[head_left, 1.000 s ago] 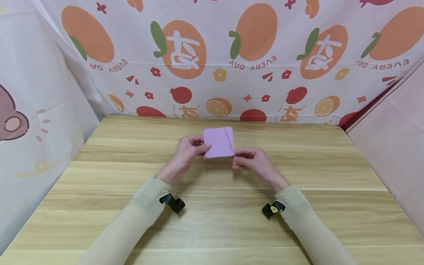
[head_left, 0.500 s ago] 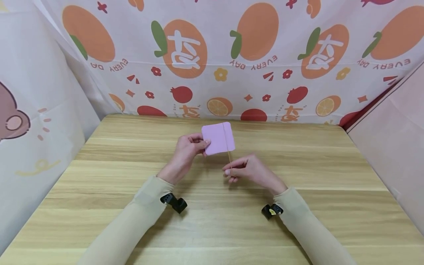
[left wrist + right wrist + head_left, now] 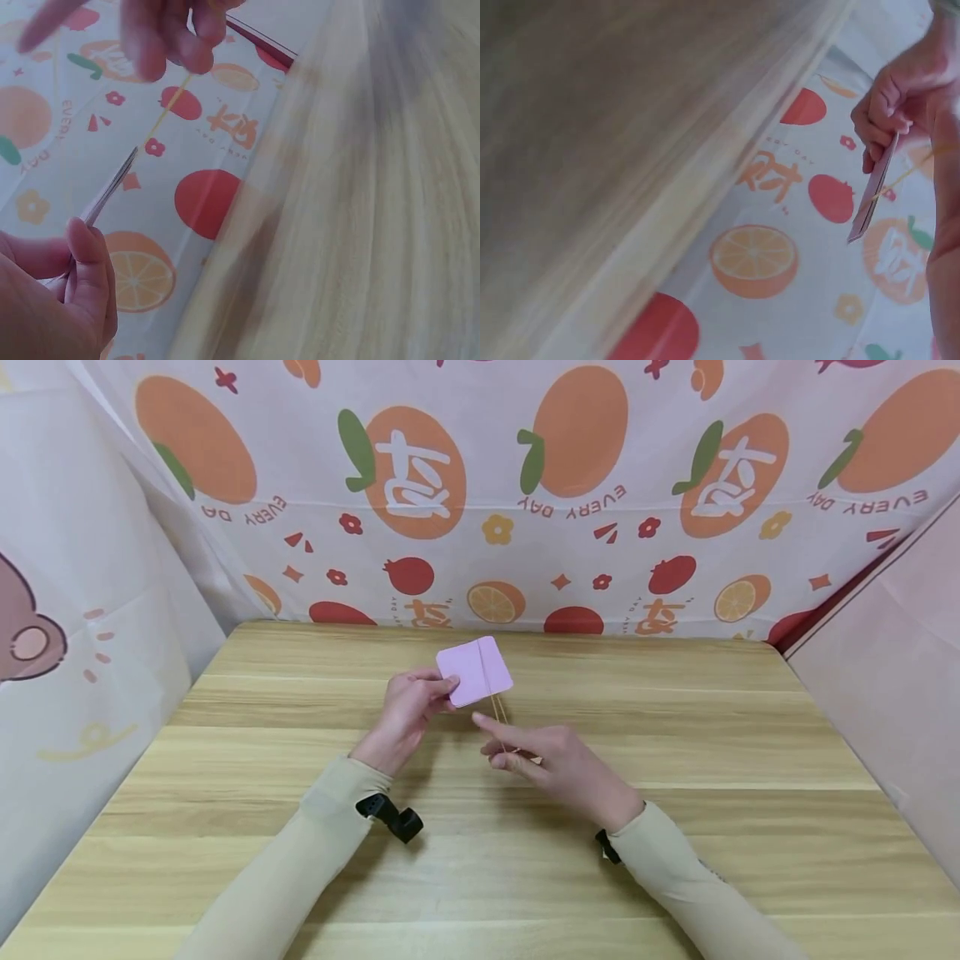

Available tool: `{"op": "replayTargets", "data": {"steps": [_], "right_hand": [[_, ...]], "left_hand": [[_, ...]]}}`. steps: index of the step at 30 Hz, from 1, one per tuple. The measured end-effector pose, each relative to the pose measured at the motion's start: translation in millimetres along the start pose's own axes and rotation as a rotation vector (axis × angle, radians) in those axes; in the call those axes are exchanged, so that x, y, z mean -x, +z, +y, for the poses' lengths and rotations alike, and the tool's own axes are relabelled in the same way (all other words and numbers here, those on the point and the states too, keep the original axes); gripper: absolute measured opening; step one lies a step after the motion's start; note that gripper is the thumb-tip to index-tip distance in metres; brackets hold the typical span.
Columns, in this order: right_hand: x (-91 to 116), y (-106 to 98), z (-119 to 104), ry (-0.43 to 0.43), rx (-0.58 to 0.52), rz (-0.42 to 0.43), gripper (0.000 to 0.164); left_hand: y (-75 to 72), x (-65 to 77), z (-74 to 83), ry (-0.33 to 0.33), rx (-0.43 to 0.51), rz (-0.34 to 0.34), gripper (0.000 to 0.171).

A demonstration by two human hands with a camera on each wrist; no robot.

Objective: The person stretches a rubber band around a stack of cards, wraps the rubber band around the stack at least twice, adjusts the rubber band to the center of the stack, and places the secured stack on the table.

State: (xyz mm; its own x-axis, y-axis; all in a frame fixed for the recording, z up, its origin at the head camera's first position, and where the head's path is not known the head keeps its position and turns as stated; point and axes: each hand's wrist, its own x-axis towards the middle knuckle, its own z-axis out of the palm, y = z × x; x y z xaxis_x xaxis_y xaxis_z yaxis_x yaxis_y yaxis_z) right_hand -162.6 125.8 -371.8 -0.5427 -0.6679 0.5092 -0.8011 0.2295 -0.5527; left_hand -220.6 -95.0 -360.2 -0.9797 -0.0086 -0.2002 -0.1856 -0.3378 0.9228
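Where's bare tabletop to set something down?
The tabletop is bare outside the left sleeve, outside the right sleeve, and between them low in the head view. Crowded: rear middle, where left hand, purple card, yellow band and right hand bunch.

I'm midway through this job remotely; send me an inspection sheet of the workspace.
Surface: wood-grain table, in view beneath both hands.
Job's things: purple card, held up off the table, its edge looking layered in the left wrist view; thin band, crossing the card's face and running on to the right hand.
Clutter: nothing seen.
Hands: left hand grips the card between thumb and fingers; right hand holds the band, its index finger extended.
Cables: nothing seen.
Surroundings: fruit-print cloth behind the table; pale cloth on the left.
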Motion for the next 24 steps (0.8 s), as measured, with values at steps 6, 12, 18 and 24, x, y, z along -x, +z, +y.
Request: {"op": "replayTargets", "data": {"steps": [6, 12, 18, 24], "right_hand": [[-2, 6, -11, 0.132, 0.144, 0.088, 0.085], [-3, 10, -17, 0.359, 0.083, 0.161, 0.078], [-2, 8, -15, 0.49, -0.035, 0.189, 0.071], [-5, 3, -15, 0.633, -0.311, 0.208, 0.065]], "left_hand": [[-0.3, 1.4, 0.8, -0.005, 0.016, -0.015, 0.017], [5.0, 5.8, 1.0, 0.0, -0.012, -0.033, 0.014], [7.9, 10.2, 0.5, -0.002, -0.058, -0.047, 0.007], [10.5, 11.9, 0.1, 0.041, -0.121, -0.028, 0.015]]}}
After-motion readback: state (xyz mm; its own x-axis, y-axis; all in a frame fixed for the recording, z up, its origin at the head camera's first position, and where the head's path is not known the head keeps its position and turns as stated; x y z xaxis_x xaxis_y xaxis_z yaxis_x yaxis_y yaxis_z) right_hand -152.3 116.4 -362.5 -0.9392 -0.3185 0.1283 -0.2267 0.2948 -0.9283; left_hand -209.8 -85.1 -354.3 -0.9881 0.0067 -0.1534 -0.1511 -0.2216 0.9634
